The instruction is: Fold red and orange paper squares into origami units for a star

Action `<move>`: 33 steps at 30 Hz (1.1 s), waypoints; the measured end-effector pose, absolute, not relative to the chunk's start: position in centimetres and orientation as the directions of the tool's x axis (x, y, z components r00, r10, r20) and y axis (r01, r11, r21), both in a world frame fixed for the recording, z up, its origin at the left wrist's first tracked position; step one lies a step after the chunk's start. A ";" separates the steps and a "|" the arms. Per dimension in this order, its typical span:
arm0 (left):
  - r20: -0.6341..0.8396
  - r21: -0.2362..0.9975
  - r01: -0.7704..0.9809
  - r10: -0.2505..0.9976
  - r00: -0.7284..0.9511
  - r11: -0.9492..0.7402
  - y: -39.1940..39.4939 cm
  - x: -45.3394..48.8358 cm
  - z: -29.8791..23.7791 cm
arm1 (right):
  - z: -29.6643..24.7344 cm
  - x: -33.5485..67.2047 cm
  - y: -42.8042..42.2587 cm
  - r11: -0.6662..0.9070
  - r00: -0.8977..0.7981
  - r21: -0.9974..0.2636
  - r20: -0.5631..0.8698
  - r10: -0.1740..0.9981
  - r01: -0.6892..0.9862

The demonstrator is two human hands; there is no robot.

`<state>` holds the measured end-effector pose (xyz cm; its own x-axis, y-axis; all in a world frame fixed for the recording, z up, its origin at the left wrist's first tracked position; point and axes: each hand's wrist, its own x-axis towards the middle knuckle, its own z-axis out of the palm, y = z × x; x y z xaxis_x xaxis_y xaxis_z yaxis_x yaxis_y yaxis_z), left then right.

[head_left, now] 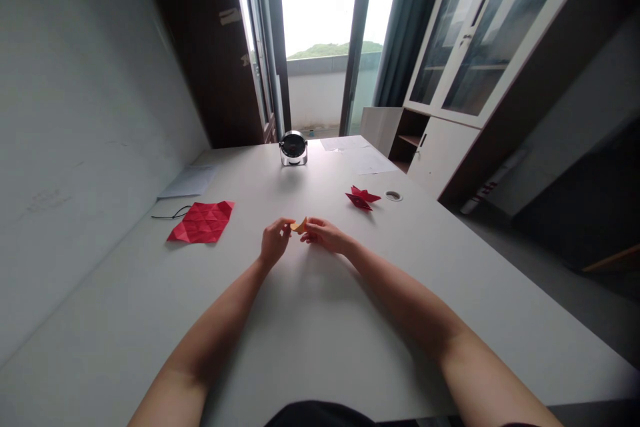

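Observation:
Both my hands meet over the middle of the white table (310, 333). My left hand (275, 240) and my right hand (324, 234) each pinch one end of a small folded orange paper piece (299, 226), held just above the tabletop. To the left lies a creased red paper sheet (202, 221), flat on the table. A folded red paper shape (362, 198) rests to the right, beyond my right hand.
A small round black and silver device (293, 147) stands at the table's far end, with white sheets (357, 159) beside it. A pale folder (189, 181) and a thin black cord (171, 215) lie at far left. A cable hole (393, 195) sits near the right edge. Cabinets stand to the right.

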<state>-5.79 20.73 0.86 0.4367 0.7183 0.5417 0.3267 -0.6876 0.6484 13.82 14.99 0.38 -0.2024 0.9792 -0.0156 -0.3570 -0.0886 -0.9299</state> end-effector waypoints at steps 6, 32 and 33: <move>0.534 0.701 0.270 0.736 0.415 -0.660 20.5 -5.3 1.0 | 0.3 13.1 15.0 0.055 -0.065 -0.978 0.069 0.995 -0.203; 0.273 0.959 -0.195 0.855 0.441 -0.206 21.7 -4.2 -0.7 | -1.2 13.3 16.0 0.253 0.168 -0.934 0.300 0.939 0.252; 0.275 0.959 -0.187 0.858 0.434 -0.212 21.7 -4.2 -0.7 | -1.1 13.3 16.0 0.248 0.164 -0.932 0.297 0.941 0.265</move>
